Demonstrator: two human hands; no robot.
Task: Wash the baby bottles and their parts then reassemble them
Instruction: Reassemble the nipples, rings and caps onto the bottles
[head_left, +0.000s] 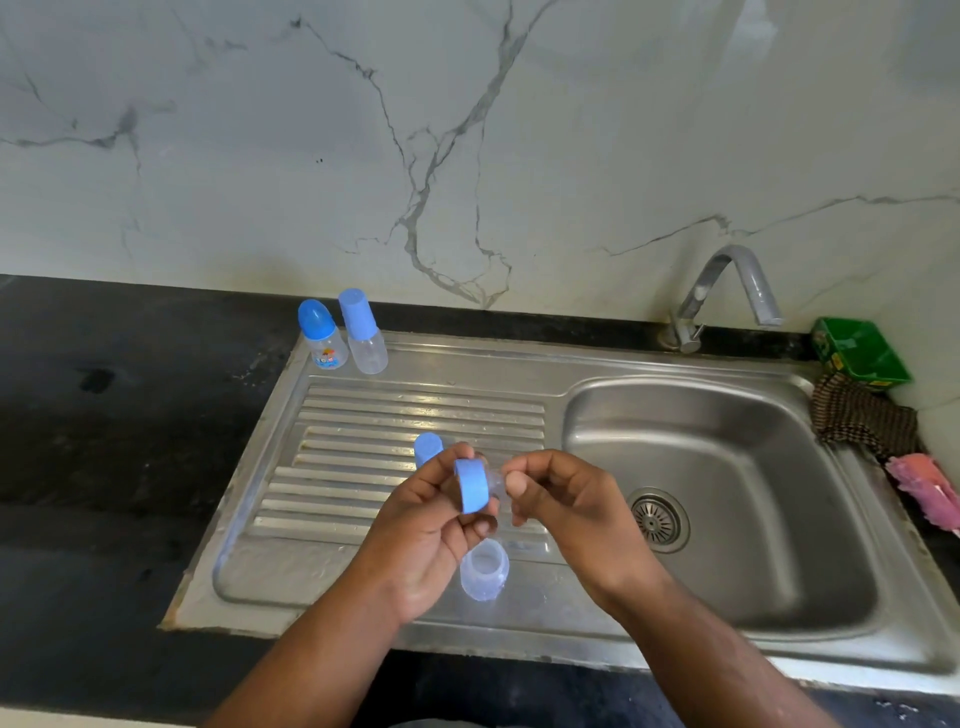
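**A:** How far along does this look?

**B:** Well into reassembly, I'd say. The domed-cap bottle and the flat-cap bottle stand closed, just beside each other, at the back corner of the drainboard. No stream shows under the tap.

**A:** And the third one?

**B:** It's in pieces. The left hand has its fingers and thumb curled round the blue ring, held on edge above the drainboard. The right hand pinches the clear teat between fingers and thumb, right against the ring. It looks like the teat is being worked through the ring, but I can't tell whether it's seated.

**A:** Where are the other parts?

**B:** The open bottle stands upright, mouth up, on the drainboard just below the hands. The blue cap sits on the ridges just behind the left hand, partly hidden.

**A:** So what's left?

**B:** Probably seating the teat, screwing the ring onto the open bottle and pressing the cap on.

**A:** How do the parts look?

**B:** The ring is solid matte blue. The teat is nearly colourless and hard to make out. The open bottle is pale and translucent, with a faint blue tint.
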